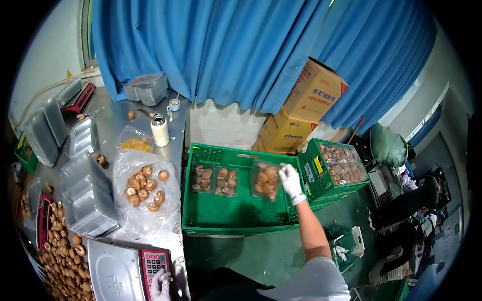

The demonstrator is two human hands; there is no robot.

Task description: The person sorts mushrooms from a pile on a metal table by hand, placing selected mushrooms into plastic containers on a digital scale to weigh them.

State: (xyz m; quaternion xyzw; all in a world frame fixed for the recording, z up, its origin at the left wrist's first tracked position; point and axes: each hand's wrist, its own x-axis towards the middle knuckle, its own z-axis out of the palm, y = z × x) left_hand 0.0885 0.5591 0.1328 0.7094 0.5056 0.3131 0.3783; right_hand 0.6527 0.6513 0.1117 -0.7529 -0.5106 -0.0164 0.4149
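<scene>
My right hand, in a white glove, grips the right edge of a clear tray of mushrooms over the green crate. Two filled trays rest side by side in the crate's left part. My left hand, also gloved, is at the red keypad of the scale at the bottom; its fingers are bent, and whether they hold anything is unclear. The scale's metal plate is bare.
Loose mushrooms lie at lower left, near stacked empty trays. A plastic bag with mushrooms and a bottle stand on the metal table. Right are a second crate of packed trays and cardboard boxes.
</scene>
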